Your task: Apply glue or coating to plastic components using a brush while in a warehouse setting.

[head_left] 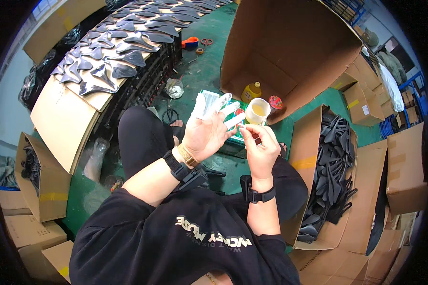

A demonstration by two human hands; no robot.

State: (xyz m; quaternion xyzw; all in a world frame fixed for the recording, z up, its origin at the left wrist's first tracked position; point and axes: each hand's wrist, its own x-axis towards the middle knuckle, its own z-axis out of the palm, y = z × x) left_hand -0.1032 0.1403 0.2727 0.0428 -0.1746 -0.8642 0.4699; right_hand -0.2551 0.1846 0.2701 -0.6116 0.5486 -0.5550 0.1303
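Note:
My left hand (202,135) is palm up in front of me, its fingers stretched out and spread. White finger cots (230,109) cover its fingers. My right hand (264,149) is closed in a pinch at the tip of the left little finger, on the white finger cot there. Just beyond the hands, a white cup (257,111) with yellowish contents stands on a green box (234,149). Close by are a yellow bottle (251,92) and a small red-topped container (276,101). My left hand partly hides the green box.
A large open cardboard box (290,47) stands ahead. To my right, an open carton (305,156) holds black curved parts (325,175). Rows of similar black parts (123,56) lie on boards at the far left. Orange-handled scissors (190,43) and a crumpled plastic bag (174,88) are on the green floor.

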